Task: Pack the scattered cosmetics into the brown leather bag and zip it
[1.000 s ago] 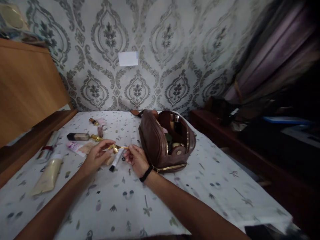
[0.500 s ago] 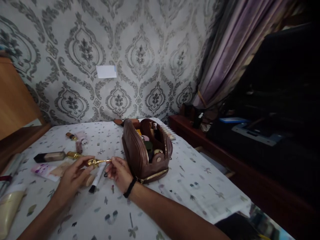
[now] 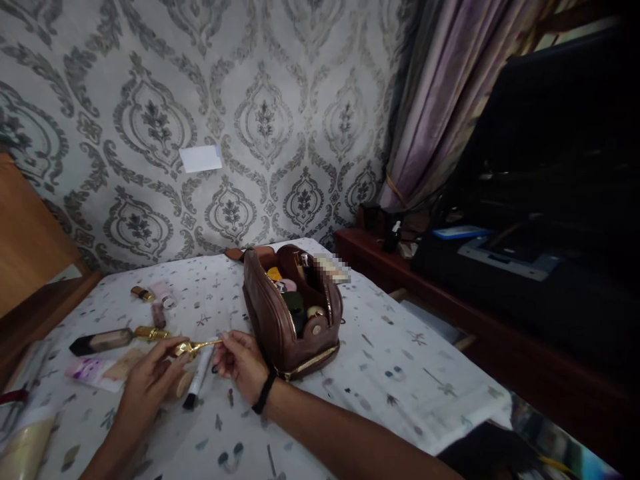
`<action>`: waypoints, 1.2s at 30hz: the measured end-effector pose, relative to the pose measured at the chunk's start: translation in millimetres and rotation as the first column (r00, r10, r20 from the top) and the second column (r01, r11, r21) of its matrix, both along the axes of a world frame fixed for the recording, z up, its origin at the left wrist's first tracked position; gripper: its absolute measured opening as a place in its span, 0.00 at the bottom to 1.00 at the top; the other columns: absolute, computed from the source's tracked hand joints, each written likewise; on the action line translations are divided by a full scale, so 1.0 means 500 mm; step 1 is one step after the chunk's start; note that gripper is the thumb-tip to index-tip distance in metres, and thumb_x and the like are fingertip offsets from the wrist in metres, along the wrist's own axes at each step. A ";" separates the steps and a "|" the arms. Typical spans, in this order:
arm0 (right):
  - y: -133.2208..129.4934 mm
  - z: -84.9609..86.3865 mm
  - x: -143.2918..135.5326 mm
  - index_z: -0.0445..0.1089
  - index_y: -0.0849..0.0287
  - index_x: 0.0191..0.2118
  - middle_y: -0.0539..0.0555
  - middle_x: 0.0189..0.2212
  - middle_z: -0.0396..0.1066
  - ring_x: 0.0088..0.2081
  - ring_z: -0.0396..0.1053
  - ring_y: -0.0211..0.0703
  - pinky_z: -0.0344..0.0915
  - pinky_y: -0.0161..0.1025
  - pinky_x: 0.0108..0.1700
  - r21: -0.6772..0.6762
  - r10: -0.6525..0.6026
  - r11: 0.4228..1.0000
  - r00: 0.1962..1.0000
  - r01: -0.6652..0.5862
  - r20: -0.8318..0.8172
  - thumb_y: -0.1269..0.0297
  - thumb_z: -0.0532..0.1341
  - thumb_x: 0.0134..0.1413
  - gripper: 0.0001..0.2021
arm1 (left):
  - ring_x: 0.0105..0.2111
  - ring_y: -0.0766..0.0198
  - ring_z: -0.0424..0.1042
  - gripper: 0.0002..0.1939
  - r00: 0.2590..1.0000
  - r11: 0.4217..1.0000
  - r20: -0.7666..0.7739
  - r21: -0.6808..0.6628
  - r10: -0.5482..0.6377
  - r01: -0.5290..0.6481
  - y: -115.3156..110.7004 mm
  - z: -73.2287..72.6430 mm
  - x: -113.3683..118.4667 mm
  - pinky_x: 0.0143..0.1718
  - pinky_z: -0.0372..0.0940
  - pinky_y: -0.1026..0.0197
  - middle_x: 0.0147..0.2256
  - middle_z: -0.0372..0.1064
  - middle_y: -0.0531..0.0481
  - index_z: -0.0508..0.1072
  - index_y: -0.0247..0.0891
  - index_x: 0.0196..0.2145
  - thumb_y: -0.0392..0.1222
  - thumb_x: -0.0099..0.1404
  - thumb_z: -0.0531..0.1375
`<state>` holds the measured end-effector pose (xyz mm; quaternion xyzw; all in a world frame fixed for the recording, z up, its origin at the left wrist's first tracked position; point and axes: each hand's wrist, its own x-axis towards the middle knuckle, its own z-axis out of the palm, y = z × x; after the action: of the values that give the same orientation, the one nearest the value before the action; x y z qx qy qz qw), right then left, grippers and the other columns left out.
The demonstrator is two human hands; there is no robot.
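Observation:
A slim gold item (image 3: 196, 346), wide at one end and tapering to a thin stem, is held level just above the patterned cloth. My left hand (image 3: 145, 383) pinches its wide end between thumb and fingers. At the thin tip, the fingers of my right hand (image 3: 244, 363) are closed on it. Below it, a white tube with a black cap (image 3: 198, 381) lies between my hands. Right of my right hand stands an unzipped brown leather toiletry bag (image 3: 265, 313) with several items inside. What the gold item is, I cannot make out.
Left on the cloth lie a dark-capped bottle (image 3: 105, 341), a gold tube (image 3: 151, 333), a purple-and-white tube (image 3: 93, 373) and several small cosmetics. A cream tube (image 3: 31, 440) is at the lower left. A wooden cabinet (image 3: 35, 247) borders the left; a dark red ledge (image 3: 390, 273) runs along the right.
The view has shifted slightly, so the hands and bag sit lower in the picture. Both hands keep their hold on the gold item, with little other change.

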<state>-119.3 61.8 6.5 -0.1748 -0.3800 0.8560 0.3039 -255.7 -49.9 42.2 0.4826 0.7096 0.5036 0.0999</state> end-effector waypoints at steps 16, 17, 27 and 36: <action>0.003 -0.003 -0.005 0.67 0.61 0.26 0.48 0.17 0.68 0.15 0.59 0.31 0.51 0.32 0.20 -0.048 0.006 0.999 1.000 -0.007 -0.016 0.39 0.67 0.41 0.25 | 0.25 0.66 0.66 0.24 0.990 0.986 0.009 0.099 0.137 -0.138 0.023 0.124 0.000 0.28 0.66 0.65 0.29 0.70 0.53 0.74 0.39 0.44 0.60 0.57 0.63; 0.003 -0.003 -0.004 0.67 0.61 0.26 0.49 0.17 0.68 0.15 0.59 0.31 0.51 0.32 0.20 -0.048 0.012 0.999 1.000 -0.012 -0.016 0.40 0.67 0.41 0.25 | 0.25 0.65 0.66 0.24 0.992 0.986 0.004 0.112 0.124 -0.124 0.029 0.141 0.011 0.28 0.66 0.65 0.28 0.69 0.54 0.74 0.39 0.44 0.59 0.58 0.63; 0.001 -0.004 -0.004 0.69 0.62 0.27 0.49 0.18 0.69 0.14 0.60 0.32 0.50 0.33 0.19 0.001 0.039 0.999 0.999 -0.039 -0.014 0.38 0.65 0.41 0.26 | 0.34 0.62 0.72 0.17 0.970 0.974 -0.243 0.217 -0.004 0.058 0.139 0.267 0.156 0.38 0.68 0.62 0.36 0.75 0.51 0.75 0.39 0.42 0.53 0.61 0.59; 0.004 -0.015 -0.021 0.68 0.61 0.23 0.50 0.15 0.67 0.13 0.59 0.33 0.51 0.32 0.17 -0.021 0.050 0.999 0.998 -0.049 0.038 0.36 0.61 0.42 0.27 | 0.37 0.59 0.74 0.10 0.741 0.973 -0.645 -0.019 -0.187 0.229 0.244 0.288 0.246 0.39 0.65 0.61 0.37 0.76 0.50 0.75 0.40 0.43 0.44 0.68 0.58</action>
<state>-129.9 63.9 -1.1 -0.1850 -0.3815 0.8635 0.2733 -132.7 72.2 186.4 0.7045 0.6267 0.3151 -0.1081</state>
